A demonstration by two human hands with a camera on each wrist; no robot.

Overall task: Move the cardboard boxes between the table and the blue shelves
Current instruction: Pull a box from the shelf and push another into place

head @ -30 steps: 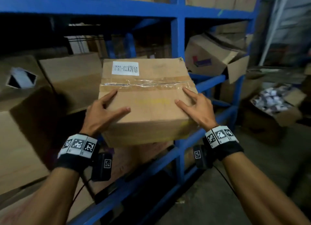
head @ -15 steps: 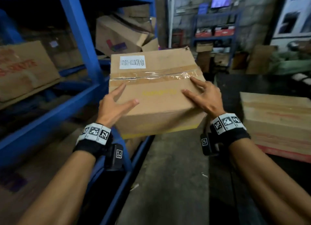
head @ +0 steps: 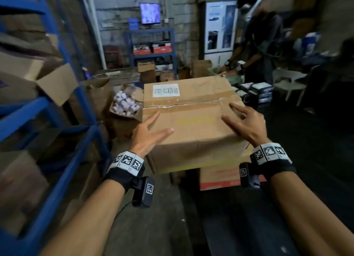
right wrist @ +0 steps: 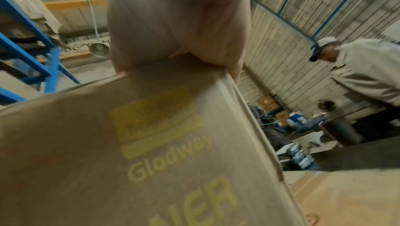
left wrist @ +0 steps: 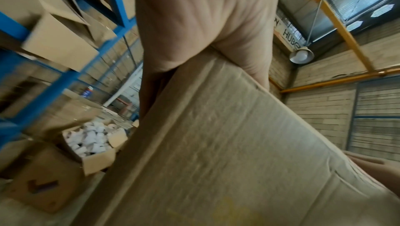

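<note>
A taped cardboard box (head: 191,121) with a white label is up in the air, carried between both hands. My left hand (head: 149,133) presses its left near corner, thumb and forefinger lying straight on top. On the right near corner my right hand (head: 245,121) lies with spread straight fingers. The left wrist view shows the left hand's palm (left wrist: 194,16) against the box edge (left wrist: 216,144). In the right wrist view the right hand's palm (right wrist: 177,16) rests on a box face with yellow print (right wrist: 129,144). The blue shelves (head: 57,159) stand at the left, holding boxes. Another cardboard box (head: 220,177) with red print lies below the carried one.
An open box of white items (head: 126,104) sits on the floor beside the shelves. A person (head: 258,41) bends over goods at the back right, near a white chair (head: 289,83). A small blue rack (head: 151,44) stands at the back wall. Grey floor (head: 153,227) runs between shelves and the dark surface.
The view has swung right, away from the shelves, and the box has travelled with both hands. It now hangs over the red-printed box. The hold on it is unchanged.
</note>
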